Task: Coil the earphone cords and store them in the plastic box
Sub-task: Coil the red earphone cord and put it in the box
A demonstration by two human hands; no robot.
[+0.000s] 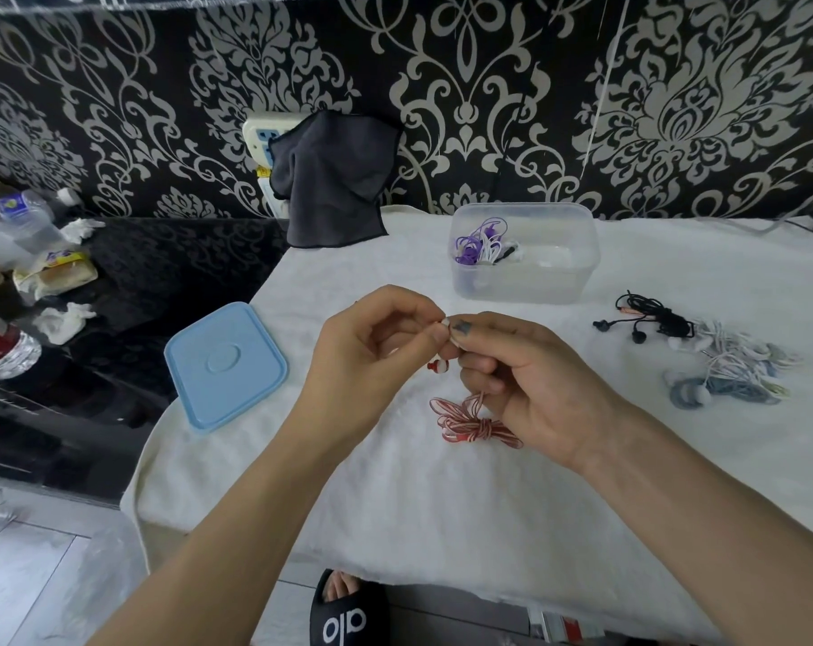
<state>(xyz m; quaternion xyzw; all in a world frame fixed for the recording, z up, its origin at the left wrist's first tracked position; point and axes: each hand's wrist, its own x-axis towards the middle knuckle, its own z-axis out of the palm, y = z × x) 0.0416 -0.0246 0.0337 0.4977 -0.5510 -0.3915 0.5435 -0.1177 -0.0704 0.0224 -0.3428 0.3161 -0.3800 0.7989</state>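
**Red-striped earphones held over a white cloth**

Both hands, left hand (372,347) and right hand (525,380), pinch the red-and-white earphone cord (469,419), its coiled bundle hanging just above the white tablecloth (395,505). Beyond stand the clear plastic box (525,254), perhaps holding purple cords, a blue lid (225,366), and damask wallpaper (488,86).

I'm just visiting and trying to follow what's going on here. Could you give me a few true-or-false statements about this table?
1. The plastic box already holds purple earphones. True.
2. The blue lid sits on the box. False: it lies flat on the white cloth, left of the hands.
3. Both the left hand and right hand hold the red-and-white earphones. True.
4. The black earphones are inside the box. False: they lie on the cloth to its right.
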